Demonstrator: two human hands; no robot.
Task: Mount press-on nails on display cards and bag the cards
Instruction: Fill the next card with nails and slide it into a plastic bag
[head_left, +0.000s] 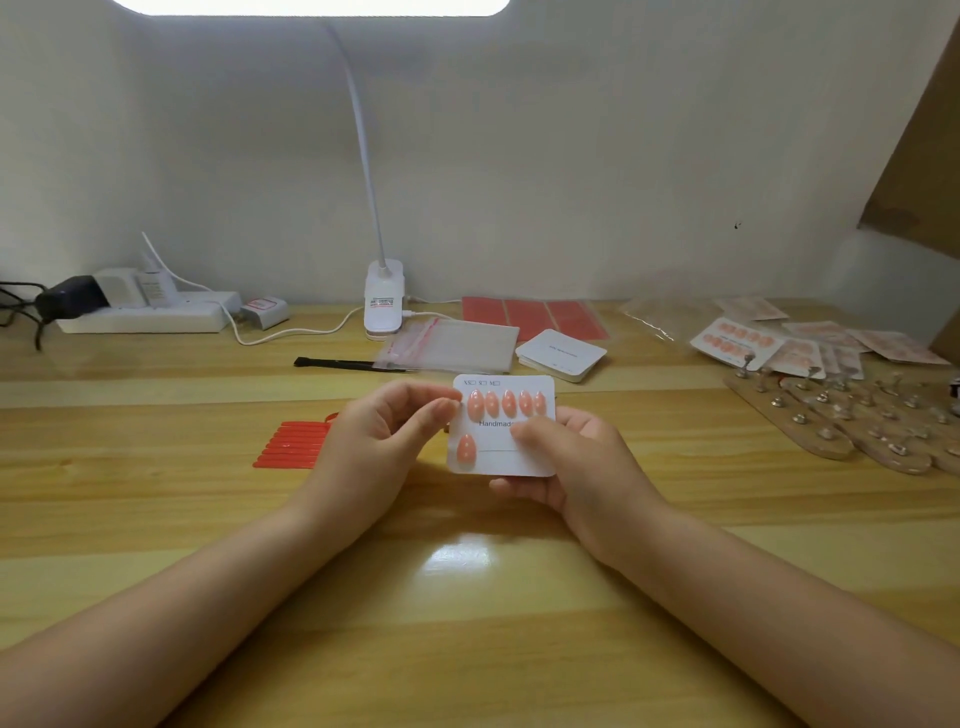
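A white display card (535, 460) printed "Handmade" is held above the wooden table at the centre. Several peach press-on nails (508, 402) sit in its top row and one nail (466, 449) at its lower left. My right hand (576, 467) grips the card from the right, thumb pressed on its face. My left hand (374, 441) is just left of the card with fingers curled, fingertips touching the card's upper left edge by the first nail. Whether it pinches anything is unclear.
Clear bags (449, 345) and a stack of blank cards (561, 354) lie behind the card. Red adhesive sheets (535, 316), red strips (293, 444), a black tool (337, 362), a clip lamp (383, 301), a power strip (145, 312), finished cards (748, 340) and nail stands (841, 415) surround.
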